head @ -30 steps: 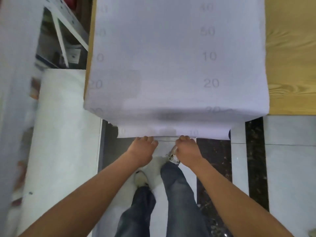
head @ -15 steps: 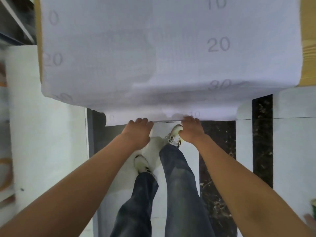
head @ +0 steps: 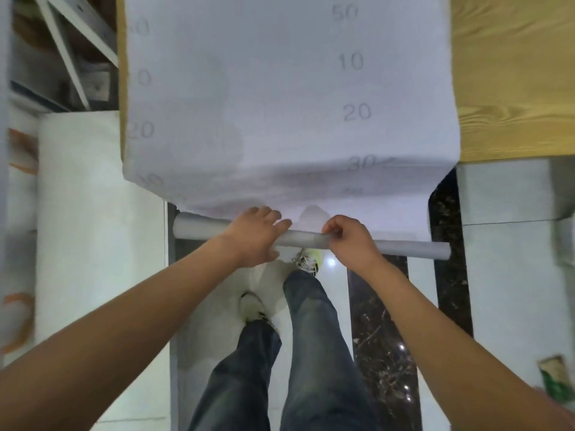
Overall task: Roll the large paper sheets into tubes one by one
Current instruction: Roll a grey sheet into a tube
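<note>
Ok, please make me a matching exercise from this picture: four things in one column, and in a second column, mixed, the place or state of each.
Things:
1. large white paper sheet with grey printed numbers
2. thin grey rolled paper tube
3. left hand
4. right hand

States:
A. fingers curled, pinching the tube
B. hangs over the edge of the yellow wooden table
C. fingers nearly straight, lying over the tube
D. lies level at the sheet's lower end

Pairs: 1-B, 2-D, 3-C, 4-A
</note>
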